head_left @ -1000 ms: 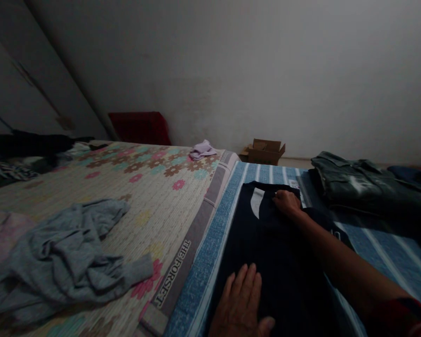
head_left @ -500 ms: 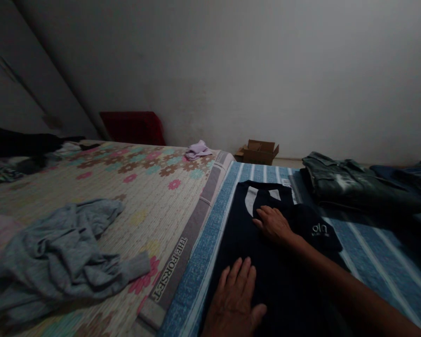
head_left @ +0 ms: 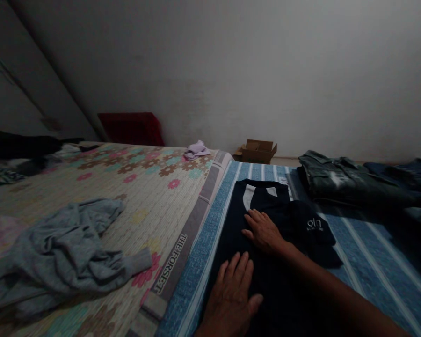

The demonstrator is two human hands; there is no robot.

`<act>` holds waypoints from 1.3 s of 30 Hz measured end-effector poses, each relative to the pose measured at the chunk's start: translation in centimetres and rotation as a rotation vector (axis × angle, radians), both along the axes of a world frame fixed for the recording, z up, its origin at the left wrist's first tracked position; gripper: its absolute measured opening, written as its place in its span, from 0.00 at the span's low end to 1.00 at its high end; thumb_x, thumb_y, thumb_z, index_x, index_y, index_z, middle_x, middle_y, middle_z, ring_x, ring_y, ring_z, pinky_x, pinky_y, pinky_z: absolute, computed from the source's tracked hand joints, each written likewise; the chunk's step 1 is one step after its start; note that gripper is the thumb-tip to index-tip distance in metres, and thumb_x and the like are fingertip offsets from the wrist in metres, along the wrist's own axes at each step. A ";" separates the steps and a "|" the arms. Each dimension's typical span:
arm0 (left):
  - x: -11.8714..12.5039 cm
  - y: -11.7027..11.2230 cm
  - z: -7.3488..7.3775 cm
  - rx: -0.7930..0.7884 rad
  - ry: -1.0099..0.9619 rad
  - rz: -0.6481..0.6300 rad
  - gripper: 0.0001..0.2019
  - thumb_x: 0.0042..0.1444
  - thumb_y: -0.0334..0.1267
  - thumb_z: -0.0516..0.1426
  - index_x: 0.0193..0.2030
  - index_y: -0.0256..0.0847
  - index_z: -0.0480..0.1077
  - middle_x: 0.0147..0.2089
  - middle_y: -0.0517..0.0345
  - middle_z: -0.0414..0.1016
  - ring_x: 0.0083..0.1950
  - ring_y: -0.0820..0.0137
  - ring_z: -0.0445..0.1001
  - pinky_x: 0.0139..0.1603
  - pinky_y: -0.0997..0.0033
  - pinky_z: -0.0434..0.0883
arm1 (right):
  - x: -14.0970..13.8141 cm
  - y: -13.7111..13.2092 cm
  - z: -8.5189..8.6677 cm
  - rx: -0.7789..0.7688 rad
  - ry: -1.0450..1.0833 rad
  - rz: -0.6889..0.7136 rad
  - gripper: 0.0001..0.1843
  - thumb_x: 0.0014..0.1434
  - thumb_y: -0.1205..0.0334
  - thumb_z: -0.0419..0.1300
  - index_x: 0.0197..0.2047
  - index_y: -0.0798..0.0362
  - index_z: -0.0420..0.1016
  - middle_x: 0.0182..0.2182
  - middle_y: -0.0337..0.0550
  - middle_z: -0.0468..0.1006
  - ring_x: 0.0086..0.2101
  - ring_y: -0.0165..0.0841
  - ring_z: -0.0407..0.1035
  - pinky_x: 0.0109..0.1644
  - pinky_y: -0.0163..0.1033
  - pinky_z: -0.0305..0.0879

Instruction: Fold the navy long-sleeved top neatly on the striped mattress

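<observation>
Shirt (head_left: 280, 281), navy, spread flat on a blue striped sheet (head_left: 358, 245), with pale patches (head_left: 248, 196) near its far end and white lettering (head_left: 314, 224) on dark fabric along its right side. Left hand (head_left: 231, 290) open, palm down on the shirt's near part. Right hand (head_left: 264, 229) likewise open, palm down farther up the shirt, just below the pale patches; nothing gripped in either. Left of the shirt, a floral mat (head_left: 154, 199) with a crumpled gray garment (head_left: 73, 252). Beyond the shirt's far end, a cardboard box (head_left: 257, 152). Right of and beyond the shirt, a folded dark green garment (head_left: 337, 180).
</observation>
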State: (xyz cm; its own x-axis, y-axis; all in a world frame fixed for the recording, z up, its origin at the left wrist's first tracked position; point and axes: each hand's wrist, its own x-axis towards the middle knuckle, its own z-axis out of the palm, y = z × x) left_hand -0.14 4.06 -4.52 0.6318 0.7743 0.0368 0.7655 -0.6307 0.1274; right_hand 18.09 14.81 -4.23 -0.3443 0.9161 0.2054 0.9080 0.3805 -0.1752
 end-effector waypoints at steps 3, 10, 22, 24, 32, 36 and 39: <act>-0.1 0.0 -0.3 0.016 -0.009 -0.012 0.31 0.61 0.47 0.49 0.68 0.43 0.42 0.70 0.55 0.43 0.69 0.59 0.45 0.64 0.51 0.55 | 0.1 0.3 -0.7 -0.004 -0.009 -0.018 0.28 0.63 0.48 0.46 0.60 0.57 0.61 0.61 0.56 0.59 0.61 0.45 0.50 0.61 0.52 0.47; 0.3 -0.1 0.8 -0.063 0.003 0.011 0.29 0.63 0.50 0.44 0.68 0.41 0.45 0.70 0.55 0.43 0.70 0.59 0.42 0.66 0.50 0.50 | -0.5 -1.2 0.8 0.042 -0.008 -0.001 0.28 0.62 0.48 0.47 0.60 0.57 0.62 0.60 0.56 0.60 0.61 0.46 0.50 0.62 0.52 0.47; 0.8 0.2 1.0 -0.117 -0.026 0.007 0.30 0.63 0.54 0.41 0.67 0.40 0.47 0.70 0.53 0.44 0.70 0.59 0.39 0.66 0.49 0.46 | 0.1 -2.5 0.5 -0.050 -0.051 0.014 0.32 0.62 0.46 0.46 0.61 0.59 0.60 0.62 0.57 0.57 0.62 0.46 0.48 0.62 0.51 0.44; 0.6 0.3 2.1 -0.163 -0.041 0.000 0.29 0.63 0.52 0.42 0.66 0.38 0.49 0.70 0.50 0.45 0.70 0.59 0.41 0.66 0.50 0.48 | 0.3 -3.1 1.3 -0.030 -0.028 0.003 0.29 0.62 0.48 0.47 0.60 0.57 0.61 0.61 0.55 0.59 0.61 0.45 0.49 0.61 0.51 0.45; -2.6 -1.5 5.5 -0.099 -0.150 -0.027 0.21 0.64 0.41 0.45 0.59 0.31 0.60 0.66 0.42 0.55 0.68 0.62 0.50 0.65 0.58 0.54 | 3.1 -8.5 3.2 0.031 0.116 -0.063 0.19 0.62 0.55 0.50 0.50 0.56 0.70 0.52 0.52 0.71 0.52 0.40 0.64 0.56 0.44 0.57; -3.5 -4.4 4.9 -0.074 -0.119 -0.048 0.20 0.63 0.39 0.46 0.61 0.35 0.58 0.67 0.46 0.53 0.68 0.63 0.48 0.65 0.57 0.54 | 3.4 -12.5 3.6 0.055 0.207 -0.029 0.17 0.61 0.56 0.51 0.48 0.55 0.73 0.49 0.50 0.73 0.51 0.40 0.65 0.53 0.44 0.61; -3.3 -6.0 4.4 -0.074 -0.095 -0.057 0.21 0.63 0.38 0.46 0.62 0.37 0.56 0.68 0.48 0.51 0.69 0.64 0.45 0.65 0.55 0.53 | 2.1 -16.2 3.8 0.098 0.256 0.060 0.16 0.61 0.58 0.50 0.47 0.54 0.73 0.49 0.50 0.73 0.52 0.41 0.65 0.56 0.48 0.60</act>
